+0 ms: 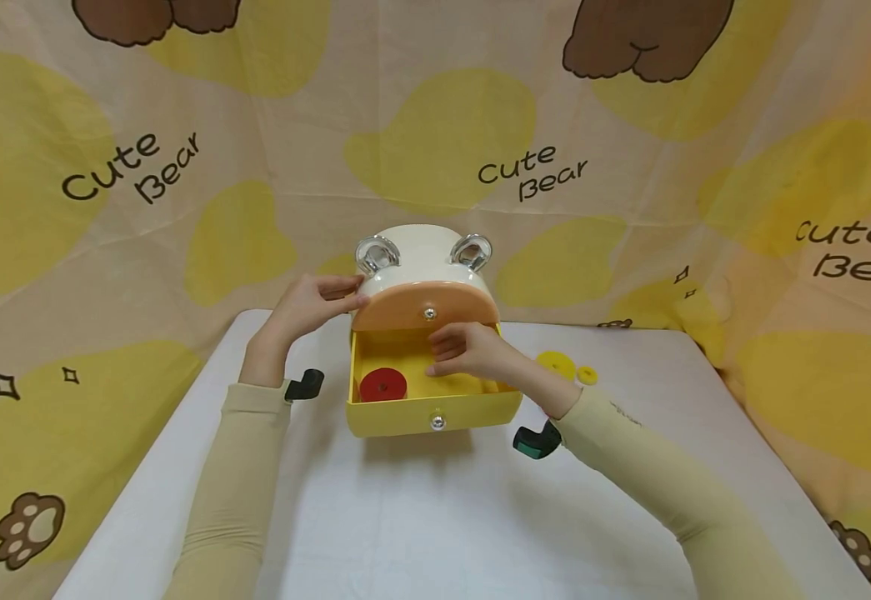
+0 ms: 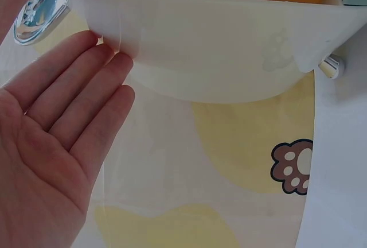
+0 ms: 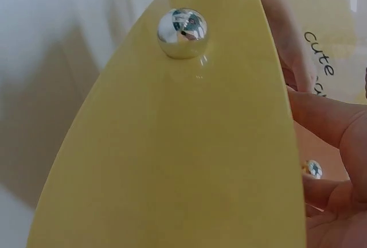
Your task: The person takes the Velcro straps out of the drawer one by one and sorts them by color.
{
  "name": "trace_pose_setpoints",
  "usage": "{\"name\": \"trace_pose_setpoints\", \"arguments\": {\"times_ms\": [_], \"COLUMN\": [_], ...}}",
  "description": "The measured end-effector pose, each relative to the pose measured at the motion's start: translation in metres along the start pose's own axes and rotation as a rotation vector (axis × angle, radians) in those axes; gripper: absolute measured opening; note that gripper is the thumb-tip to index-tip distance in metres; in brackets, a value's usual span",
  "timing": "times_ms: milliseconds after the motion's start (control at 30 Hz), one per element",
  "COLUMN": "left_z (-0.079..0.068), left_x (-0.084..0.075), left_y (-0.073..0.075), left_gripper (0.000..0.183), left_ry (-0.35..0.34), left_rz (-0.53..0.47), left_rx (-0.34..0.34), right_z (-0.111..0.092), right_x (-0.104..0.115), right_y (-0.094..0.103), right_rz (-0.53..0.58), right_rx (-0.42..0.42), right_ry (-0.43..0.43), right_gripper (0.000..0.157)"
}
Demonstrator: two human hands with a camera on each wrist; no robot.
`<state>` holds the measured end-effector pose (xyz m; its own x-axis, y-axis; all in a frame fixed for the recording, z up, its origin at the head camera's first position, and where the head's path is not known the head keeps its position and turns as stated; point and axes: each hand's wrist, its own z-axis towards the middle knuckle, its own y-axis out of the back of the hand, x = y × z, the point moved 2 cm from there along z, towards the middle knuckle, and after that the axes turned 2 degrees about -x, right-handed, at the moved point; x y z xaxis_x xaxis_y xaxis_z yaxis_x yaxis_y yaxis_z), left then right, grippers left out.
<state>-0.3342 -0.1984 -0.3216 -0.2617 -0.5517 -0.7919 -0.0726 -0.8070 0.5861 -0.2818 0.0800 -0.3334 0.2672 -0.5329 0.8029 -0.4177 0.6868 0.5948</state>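
A small white box [image 1: 423, 246] with silver ears has an orange upper drawer [image 1: 405, 307] and a yellow lower drawer [image 1: 390, 420], which is pulled out. Inside the yellow drawer, at its left, lies a red disc [image 1: 383, 385] with a small centre hole. Straight fingers of my left hand [image 1: 309, 308] touch the box's left side; in the left wrist view that hand [image 2: 63, 110] is seen palm-on. My right hand [image 1: 473, 350] is over the open drawer, thumb apart from loosely bent fingers, nothing visible between them. The yellow drawer front [image 3: 172, 144] partly hides it in the right wrist view.
Two yellow discs, a larger one [image 1: 556, 365] and a smaller one [image 1: 588, 376], lie on the white table [image 1: 405, 533] right of the box. A patterned cloth [image 1: 435, 142] hangs behind and around the table. The open drawer juts forward over the tabletop.
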Motion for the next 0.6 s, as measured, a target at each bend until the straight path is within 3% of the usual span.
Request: {"name": "trace_pose_setpoints", "arguments": {"times_ms": [267,600], "left_z": [0.000,0.000], "left_x": [0.000,0.001], "left_y": [0.000,0.000], "left_gripper": [0.070,0.069], "left_ry": [0.000,-0.017], "left_rz": [0.003,0.014], "left_rx": [0.001,0.004], "right_z": [0.015,0.027], "right_x": [0.004,0.006], "right_y": [-0.018,-0.036], "right_rz": [-0.018,-0.024], "right_rx": [0.048,0.104], "right_ry": [0.025,-0.045], "right_gripper": [0.049,0.050]}}
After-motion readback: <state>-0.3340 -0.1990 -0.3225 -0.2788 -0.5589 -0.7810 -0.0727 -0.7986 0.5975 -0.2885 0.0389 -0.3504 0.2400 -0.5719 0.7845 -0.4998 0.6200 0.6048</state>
